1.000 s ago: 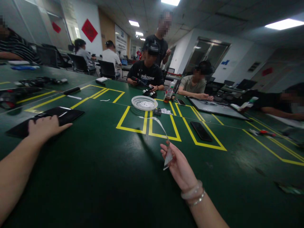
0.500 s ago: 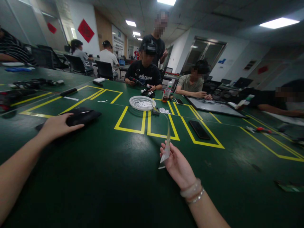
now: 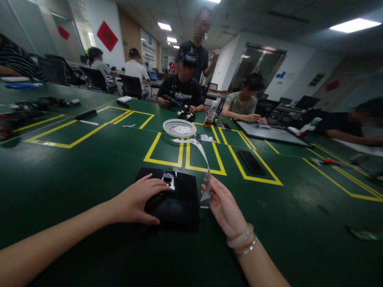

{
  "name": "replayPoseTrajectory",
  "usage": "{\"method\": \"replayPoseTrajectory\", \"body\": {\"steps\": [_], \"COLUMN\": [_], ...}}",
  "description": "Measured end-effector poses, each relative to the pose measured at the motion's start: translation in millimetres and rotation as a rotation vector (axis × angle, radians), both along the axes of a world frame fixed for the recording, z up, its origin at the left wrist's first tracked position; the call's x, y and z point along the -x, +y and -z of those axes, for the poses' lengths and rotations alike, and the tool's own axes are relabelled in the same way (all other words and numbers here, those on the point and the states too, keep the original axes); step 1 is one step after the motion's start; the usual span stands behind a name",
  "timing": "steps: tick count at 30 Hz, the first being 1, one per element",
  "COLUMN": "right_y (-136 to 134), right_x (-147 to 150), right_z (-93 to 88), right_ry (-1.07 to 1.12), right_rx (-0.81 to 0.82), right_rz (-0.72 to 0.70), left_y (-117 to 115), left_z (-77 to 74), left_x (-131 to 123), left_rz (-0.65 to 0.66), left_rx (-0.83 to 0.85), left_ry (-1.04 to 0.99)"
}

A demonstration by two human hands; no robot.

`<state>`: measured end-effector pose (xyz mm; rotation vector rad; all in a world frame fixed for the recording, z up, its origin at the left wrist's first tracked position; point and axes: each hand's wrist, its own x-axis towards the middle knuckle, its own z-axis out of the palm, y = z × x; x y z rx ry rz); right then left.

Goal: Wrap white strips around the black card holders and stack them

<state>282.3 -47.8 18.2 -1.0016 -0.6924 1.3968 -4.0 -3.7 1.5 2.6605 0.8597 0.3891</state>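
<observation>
My left hand (image 3: 136, 201) lies flat with fingers stretched over the near left part of a black flat device (image 3: 176, 199) on the green table (image 3: 89, 167), right in front of me. A small metal part shows on the device's far edge. My right hand (image 3: 224, 203) is pinched on the lower end of a long clear strip (image 3: 199, 149), which curls up and away toward a white round basket (image 3: 179, 128). The strip's lower end hangs beside the device's right edge.
Yellow tape boxes mark the table. A black phone (image 3: 252, 162) lies to the right of them, with a bottle (image 3: 210, 115) and small parts beyond the basket. Several other people sit or stand at the far side. Tools lie at the far left.
My left hand has slid the black device from the far left across the table to just in front of me. My right hand kept hold of the strip and barely moved.
</observation>
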Motion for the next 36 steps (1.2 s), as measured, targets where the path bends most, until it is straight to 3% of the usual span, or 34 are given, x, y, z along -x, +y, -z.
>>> {"method": "replayPoseTrajectory", "body": {"steps": [5, 11, 14, 17, 28, 36], "right_y": [-2.7, -9.5, -15.6, -18.6, -21.0, -31.2], "right_x": [4.7, 11.4, 17.5, 21.0, 19.5, 29.4], "right_z": [1.1, 4.3, 7.0, 10.7, 2.6, -3.6], "right_ry": [-0.287, -0.994, -1.280, -1.469, -1.803, -1.785], "right_rx": [-0.078, -0.416, -0.520, -0.576, -0.722, -0.721], "right_rz": [-0.080, -0.264, -0.328, -0.401, -0.546, -0.492], "left_y": [-0.4, -11.6, -15.1, -12.2, -8.1, -12.1], "left_z": [13.7, 6.0, 2.7, 4.2, 11.5, 7.1], "left_x": [-3.2, -1.8, -0.5, -1.6, -4.3, -8.1], "left_rz": [0.049, 0.243, 0.221, 0.193, 0.284, 0.237], "left_rx": [-0.087, -0.493, -0.611, -0.616, -0.435, -0.376], "left_ry": [0.017, -0.113, -0.136, -0.140, 0.003, 0.060]}}
